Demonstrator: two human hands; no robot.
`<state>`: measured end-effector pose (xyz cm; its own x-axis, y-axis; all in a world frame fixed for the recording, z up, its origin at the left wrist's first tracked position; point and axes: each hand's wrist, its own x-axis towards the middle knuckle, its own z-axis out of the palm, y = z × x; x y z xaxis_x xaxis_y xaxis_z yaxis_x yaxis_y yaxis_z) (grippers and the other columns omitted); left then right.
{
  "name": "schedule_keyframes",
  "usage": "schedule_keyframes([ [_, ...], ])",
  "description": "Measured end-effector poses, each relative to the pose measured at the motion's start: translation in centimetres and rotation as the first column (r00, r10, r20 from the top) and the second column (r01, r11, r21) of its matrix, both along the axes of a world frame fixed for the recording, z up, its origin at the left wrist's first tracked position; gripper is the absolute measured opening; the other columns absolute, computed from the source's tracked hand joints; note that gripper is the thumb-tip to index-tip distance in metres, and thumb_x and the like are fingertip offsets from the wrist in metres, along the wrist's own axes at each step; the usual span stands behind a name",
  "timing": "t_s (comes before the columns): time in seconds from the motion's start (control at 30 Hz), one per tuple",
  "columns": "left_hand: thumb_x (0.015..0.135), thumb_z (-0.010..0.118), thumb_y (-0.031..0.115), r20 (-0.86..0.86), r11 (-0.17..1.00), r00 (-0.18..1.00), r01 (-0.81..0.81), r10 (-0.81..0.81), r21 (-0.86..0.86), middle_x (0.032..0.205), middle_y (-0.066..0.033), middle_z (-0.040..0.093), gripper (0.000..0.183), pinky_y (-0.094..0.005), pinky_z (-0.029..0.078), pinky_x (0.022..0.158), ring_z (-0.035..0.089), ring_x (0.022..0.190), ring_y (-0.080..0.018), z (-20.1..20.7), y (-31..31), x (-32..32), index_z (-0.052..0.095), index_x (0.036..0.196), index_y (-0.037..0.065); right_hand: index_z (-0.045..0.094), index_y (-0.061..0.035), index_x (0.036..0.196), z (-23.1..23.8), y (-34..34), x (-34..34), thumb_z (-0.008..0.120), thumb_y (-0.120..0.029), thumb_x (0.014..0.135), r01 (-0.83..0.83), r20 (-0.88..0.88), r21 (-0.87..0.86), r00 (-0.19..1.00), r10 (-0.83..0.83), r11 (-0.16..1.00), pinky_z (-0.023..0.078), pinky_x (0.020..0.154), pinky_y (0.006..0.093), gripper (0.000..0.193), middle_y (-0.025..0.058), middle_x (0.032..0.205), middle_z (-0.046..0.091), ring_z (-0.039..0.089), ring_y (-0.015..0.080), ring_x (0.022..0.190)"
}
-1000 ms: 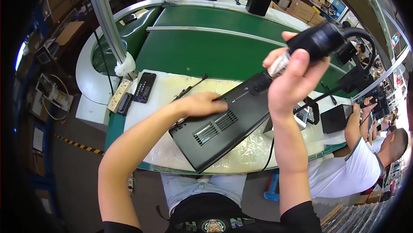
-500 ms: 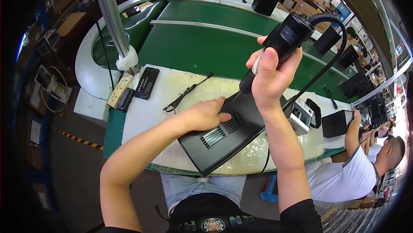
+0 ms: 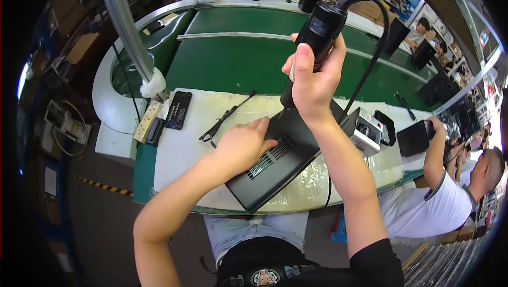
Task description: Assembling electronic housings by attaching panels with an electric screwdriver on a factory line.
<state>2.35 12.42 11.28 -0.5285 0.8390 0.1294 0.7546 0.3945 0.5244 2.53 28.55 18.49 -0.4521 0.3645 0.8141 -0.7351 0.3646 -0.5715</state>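
A flat black case (image 3: 254, 194) with slotted vent grilles lies at an angle near the table's front edge. On its far-left part rests my left hand (image 3: 241, 144), fingers stretched toward the far edge and thumb apart near the vents. My right hand (image 3: 317, 86) is wrapped round a black corded electric screwdriver (image 3: 320, 27), held nearly upright. Its bit points down at the case's far edge, just beyond my left fingertips. Whether the bit touches a screw is too small to tell.
Left of the case lie a black power cord (image 3: 225, 120), a black remote-like device (image 3: 178, 110) and a power strip (image 3: 148, 120). A small metal-and-white box (image 3: 362, 131) stands to the right. Beyond runs a green conveyor (image 3: 227, 67). A co-worker (image 3: 423, 207) sits at the right.
The screwdriver and my right hand have swung left and more upright. My left hand's fingers have straightened a little on the case. The whole view has shifted slightly.
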Motion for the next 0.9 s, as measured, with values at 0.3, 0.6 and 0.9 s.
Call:
schedule_keyframes([
  [0.3, 0.08, 0.062, 0.002, 0.28, 0.545, 0.845, -0.513, 0.455, 0.663, 0.127, -0.018, 0.049, 0.05, -0.0398, 0.031, 0.106, 0.044, 0.123, -0.029, -7.2, -8.0, 5.8, 0.045, 0.126, -0.004, 0.031, 0.004, 0.121, -0.1, 8.9, 14.7, 0.05, -0.019, 0.096, 0.687, -0.182, 0.047, 0.72, -0.67, 0.725, 0.049, 0.051, 0.0256, 0.039, 0.0191, 0.103, 0.059, 0.058, 0.0153, 0.056],
  [0.6, 0.086, 0.057, 0.018, 0.759, 0.382, 0.649, -0.713, 0.043, 0.588, 0.122, -0.019, 0.055, 0.046, -0.0372, 0.039, 0.1, 0.053, 0.111, -0.0261, -7.9, -5.4, 5.9, 0.047, 0.124, -0.005, 0.023, 0.0019, 0.132, -11.6, 15.5, 18.8, 0.053, -0.017, 0.094, 0.745, -0.065, 0.103, 0.667, -0.743, 0.659, 0.049, 0.054, 0.0255, 0.052, 0.0158, 0.107, 0.057, 0.058, 0.014, 0.062],
  [0.9, 0.082, 0.061, 0.014, 0.764, 0.334, 0.643, -0.731, 0.044, 0.596, 0.119, -0.0146, 0.057, 0.039, -0.0328, 0.039, 0.098, 0.053, 0.11, -0.0214, -7.7, -4.3, 6.5, 0.052, 0.117, -0.002, 0.038, 0.0037, 0.126, -0.8, 5.3, 17.4, 0.047, -0.048, 0.096, 0.331, 0.095, -0.137, 0.943, -0.32, 0.934, 0.045, 0.047, 0.0264, 0.061, 0.0142, 0.089, 0.061, 0.051, 0.0147, 0.053],
])
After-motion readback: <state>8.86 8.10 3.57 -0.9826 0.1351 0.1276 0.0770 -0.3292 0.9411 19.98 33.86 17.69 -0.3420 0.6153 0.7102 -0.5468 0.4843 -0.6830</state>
